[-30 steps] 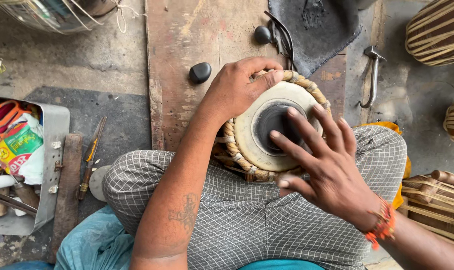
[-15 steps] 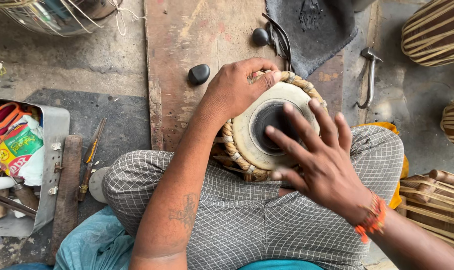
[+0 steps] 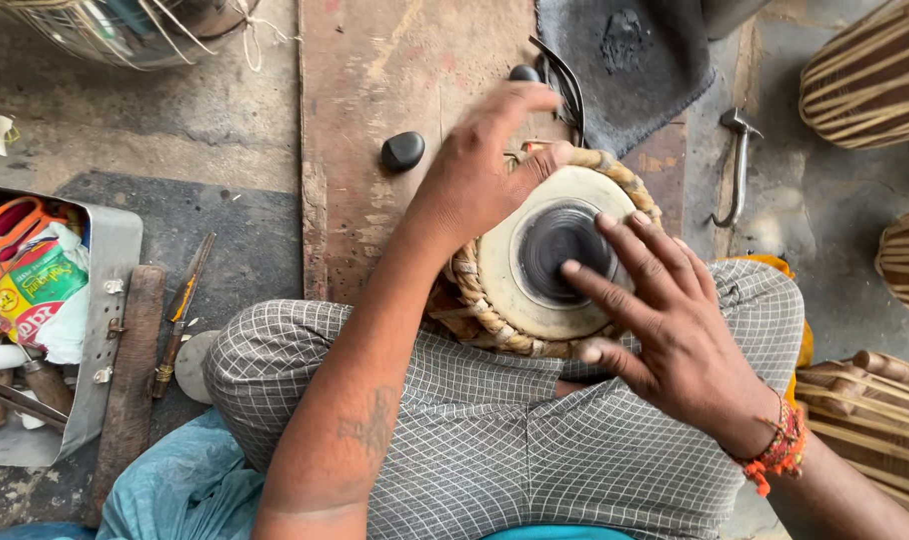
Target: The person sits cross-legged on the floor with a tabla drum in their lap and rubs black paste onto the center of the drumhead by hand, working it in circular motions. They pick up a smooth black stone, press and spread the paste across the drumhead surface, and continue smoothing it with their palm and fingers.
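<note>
1. A small drum (image 3: 535, 270) is held in the lap, just below the wooden board (image 3: 375, 120).
2. Its far rim is gripped by the left hand (image 3: 480, 170).
3. The right hand (image 3: 665, 320), fingers spread, is laid on its black centre patch.

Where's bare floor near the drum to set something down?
Free: the wooden board above the left hand, around the black stone; dark mat between board and metal tray. Crowded: tray, and drum shells at right.
</note>
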